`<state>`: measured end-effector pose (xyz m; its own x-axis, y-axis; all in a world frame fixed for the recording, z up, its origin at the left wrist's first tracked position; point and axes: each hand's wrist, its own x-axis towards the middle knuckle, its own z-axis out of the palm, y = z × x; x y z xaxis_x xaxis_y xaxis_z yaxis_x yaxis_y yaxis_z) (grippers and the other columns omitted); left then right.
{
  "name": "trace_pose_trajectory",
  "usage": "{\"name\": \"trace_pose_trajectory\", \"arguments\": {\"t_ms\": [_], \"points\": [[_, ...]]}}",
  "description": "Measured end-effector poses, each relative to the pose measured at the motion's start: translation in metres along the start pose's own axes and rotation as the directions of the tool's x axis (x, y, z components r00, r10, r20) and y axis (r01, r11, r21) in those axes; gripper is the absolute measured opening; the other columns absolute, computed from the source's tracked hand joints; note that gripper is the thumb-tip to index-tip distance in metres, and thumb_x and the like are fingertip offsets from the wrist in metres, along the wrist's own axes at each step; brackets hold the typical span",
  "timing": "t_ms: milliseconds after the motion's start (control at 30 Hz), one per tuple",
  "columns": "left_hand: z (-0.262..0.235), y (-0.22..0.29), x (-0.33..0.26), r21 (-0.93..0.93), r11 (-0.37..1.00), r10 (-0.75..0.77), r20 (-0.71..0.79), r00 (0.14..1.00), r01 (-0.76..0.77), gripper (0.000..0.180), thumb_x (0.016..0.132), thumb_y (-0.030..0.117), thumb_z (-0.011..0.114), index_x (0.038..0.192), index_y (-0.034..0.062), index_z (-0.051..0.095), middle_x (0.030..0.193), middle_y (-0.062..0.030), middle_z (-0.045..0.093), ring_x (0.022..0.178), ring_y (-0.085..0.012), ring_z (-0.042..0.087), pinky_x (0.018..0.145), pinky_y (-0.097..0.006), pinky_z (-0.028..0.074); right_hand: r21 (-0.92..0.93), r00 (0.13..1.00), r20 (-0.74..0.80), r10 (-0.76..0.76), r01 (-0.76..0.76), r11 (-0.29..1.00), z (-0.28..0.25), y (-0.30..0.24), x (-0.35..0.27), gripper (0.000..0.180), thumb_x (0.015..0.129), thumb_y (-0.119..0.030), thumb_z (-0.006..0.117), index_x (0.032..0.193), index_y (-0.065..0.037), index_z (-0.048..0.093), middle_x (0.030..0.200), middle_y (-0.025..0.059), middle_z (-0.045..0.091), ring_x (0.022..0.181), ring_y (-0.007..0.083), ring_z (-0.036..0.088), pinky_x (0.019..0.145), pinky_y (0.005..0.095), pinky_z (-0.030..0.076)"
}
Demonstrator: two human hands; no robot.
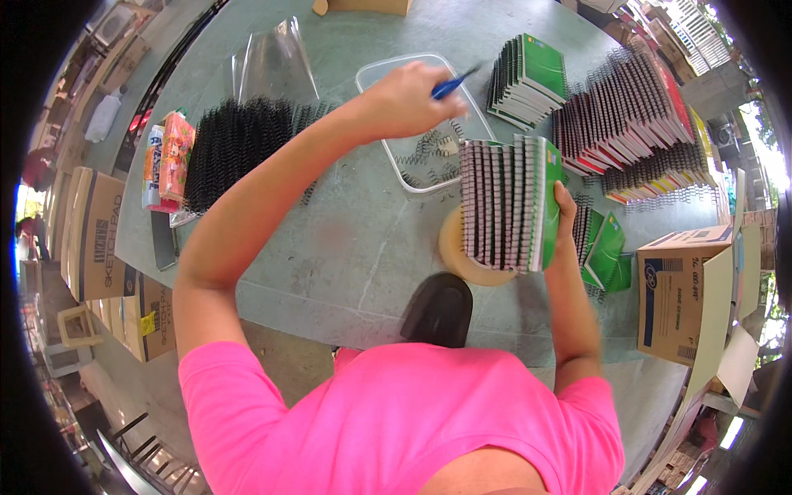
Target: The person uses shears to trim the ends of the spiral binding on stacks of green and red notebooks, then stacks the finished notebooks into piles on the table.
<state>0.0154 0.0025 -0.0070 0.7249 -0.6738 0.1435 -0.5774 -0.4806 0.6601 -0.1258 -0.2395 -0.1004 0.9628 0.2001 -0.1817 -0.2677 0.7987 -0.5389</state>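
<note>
My left hand [408, 101] is raised over a clear plastic tub [425, 189], its fingers closed round a small blue-handled tool [448, 87] with a dark, thin tip. Its exact kind cannot be made out. Loose bits of wire coil [429, 148] lie in the tub. At the right, my right hand [566, 216] grips a stack of spiral notebooks [503, 206] by its green-covered side. The stack has its coil spines facing up. Below it, partly hidden, is a round yellowish object [452, 239], with a black rounded block [441, 309] nearer me.
Black plastic coils [239, 153] are heaped at the left beside clear sheets [276, 70] and an orange-red package [176, 153]. Notebook piles [623, 107] and green notebooks [532, 70] fill the far right. Loose green notebooks [605, 252] and an open carton [681, 297] sit at the right.
</note>
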Motion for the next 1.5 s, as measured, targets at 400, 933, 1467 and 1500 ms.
{"name": "trace_pose_trajectory", "arguments": {"t_ms": [400, 933, 1467, 1500], "points": [[0.014, 0.028, -0.037, -0.615, 0.301, -0.013, 0.762, 0.648, 0.729, 0.035, 0.085, 0.026, 0.044, 0.103, -0.0030, 0.050, 0.082, -0.0165, 0.058, 0.069, -0.0245, 0.060, 0.065, -0.036, 0.050, 0.176, 0.975, 0.155, -0.162, 0.134, 0.975, -0.013, 0.006, -0.013, 0.052, 0.076, -0.035, 0.059, 0.112, 0.002, 0.051, 0.103, 0.0164, 0.060, 0.088, 0.0253, 0.062, 0.076, 0.0378, 0.052], [0.017, 0.040, -0.043, -0.585, 0.577, -0.070, 0.660, 0.748, 0.570, 0.043, 0.086, 0.030, 0.045, 0.106, -0.0070, 0.051, 0.090, -0.0187, 0.060, 0.076, -0.0252, 0.063, 0.067, -0.034, 0.050, 0.149, 0.964, 0.191, -0.184, 0.157, 0.976, -0.018, 0.009, -0.020, 0.056, 0.074, -0.037, 0.061, 0.112, 0.003, 0.051, 0.103, 0.0163, 0.060, 0.085, 0.0252, 0.062, 0.074, 0.0363, 0.052], [0.017, 0.054, -0.046, -0.186, 0.949, -0.145, 0.460, 0.876, 0.255, 0.035, 0.088, 0.030, 0.043, 0.090, -0.0035, 0.053, 0.081, -0.0141, 0.059, 0.067, -0.0200, 0.061, 0.059, -0.032, 0.048, 0.077, 0.968, 0.127, -0.216, 0.208, 0.975, -0.029, 0.011, -0.021, 0.057, 0.076, -0.039, 0.057, 0.115, 0.002, 0.049, 0.106, 0.0153, 0.059, 0.089, 0.0237, 0.061, 0.079, 0.0359, 0.050], [0.017, 0.053, -0.046, -0.168, 0.956, -0.146, 0.440, 0.886, 0.241, 0.036, 0.088, 0.032, 0.044, 0.089, -0.0035, 0.053, 0.080, -0.0139, 0.059, 0.067, -0.0192, 0.061, 0.058, -0.031, 0.048, 0.101, 0.960, 0.149, -0.236, 0.222, 0.970, -0.027, 0.013, -0.021, 0.056, 0.077, -0.039, 0.056, 0.115, 0.001, 0.049, 0.106, 0.0150, 0.059, 0.089, 0.0233, 0.061, 0.078, 0.0358, 0.050]]}}
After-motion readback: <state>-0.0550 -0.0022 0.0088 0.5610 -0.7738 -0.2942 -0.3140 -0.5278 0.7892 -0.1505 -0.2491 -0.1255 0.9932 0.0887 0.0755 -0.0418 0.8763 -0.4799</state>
